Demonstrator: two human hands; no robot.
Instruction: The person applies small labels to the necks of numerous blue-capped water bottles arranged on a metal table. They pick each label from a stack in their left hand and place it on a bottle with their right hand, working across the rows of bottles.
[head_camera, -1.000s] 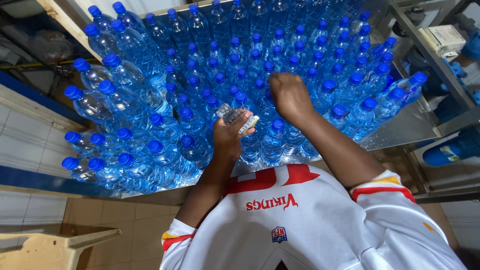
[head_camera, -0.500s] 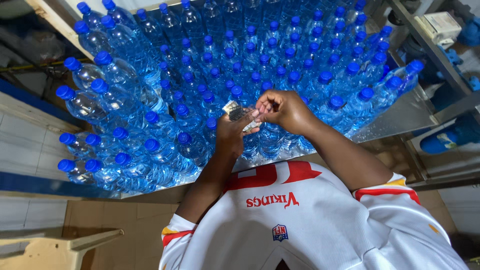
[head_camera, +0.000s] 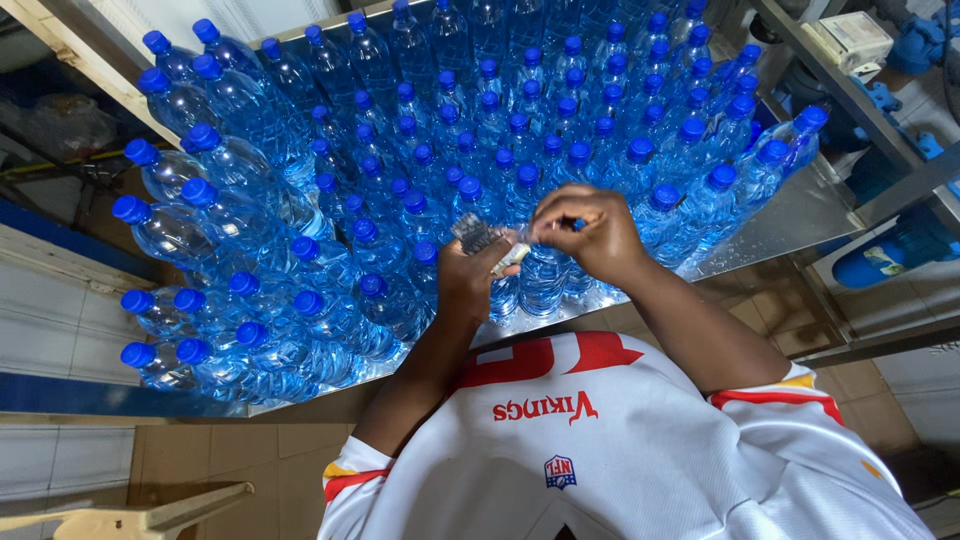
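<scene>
My left hand is closed around a small bundle of thin clear plastic sleeves, held just above the bottles near the table's front edge. Pressed against it from the right, my right hand pinches the end of that bundle with its fingertips. Beneath both hands stand several clear water bottles with blue caps, packed tightly upright on a shiny metal table. More of the same bottles lie tilted in a heap at the left.
A wooden beam runs along the far left of the table. On the right, a metal frame carries a white box and blue fittings. A wooden piece lies on the tiled floor at lower left.
My right hand has come back from over the bottles at the right to my left hand and now pinches the bundle. The left hand has stayed almost still.
</scene>
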